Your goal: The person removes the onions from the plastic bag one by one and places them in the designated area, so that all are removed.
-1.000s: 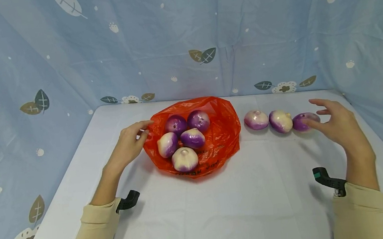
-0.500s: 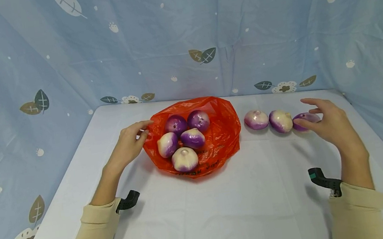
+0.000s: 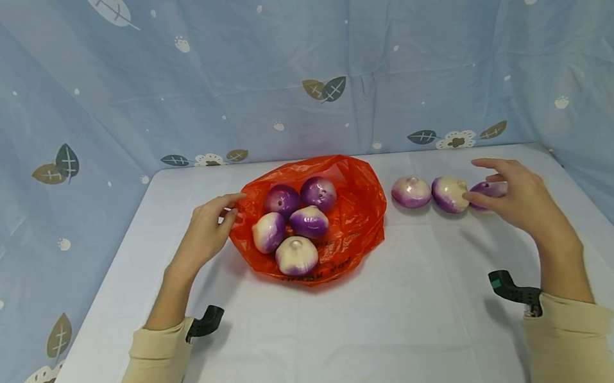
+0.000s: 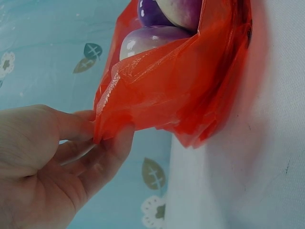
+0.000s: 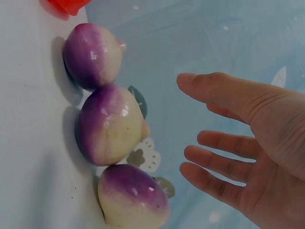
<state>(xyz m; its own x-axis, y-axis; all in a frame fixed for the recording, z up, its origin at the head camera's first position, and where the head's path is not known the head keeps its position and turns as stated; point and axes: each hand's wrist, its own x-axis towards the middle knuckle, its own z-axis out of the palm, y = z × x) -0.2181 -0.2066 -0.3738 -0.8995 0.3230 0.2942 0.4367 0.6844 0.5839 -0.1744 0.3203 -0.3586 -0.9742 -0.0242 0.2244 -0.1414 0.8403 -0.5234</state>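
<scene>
Onions (image 3: 450, 194), three, glossy: in a row on the bench (image 3: 395, 329), beside red plastic bag (image 3: 356, 201); probably firm, slippery; grasp round widest part. Right hand (image 3: 519, 197): fingers spread, near the row. Left hand (image 3: 208, 229): fingers pinching bag's edge.

Red bag (image 3: 355, 224), purple-and-cream onions (image 3: 411, 193), blue leaf-print curtain (image 3: 265, 48), white table (image 3: 390, 336)

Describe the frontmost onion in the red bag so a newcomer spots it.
On the white tabletop, find the red plastic bag whose rim the left hand pinches. The frontmost onion sits inside, nearest the bag's front edge. Its mostly cream surface and visible knob set it apart from the four purpler onions behind.
</scene>
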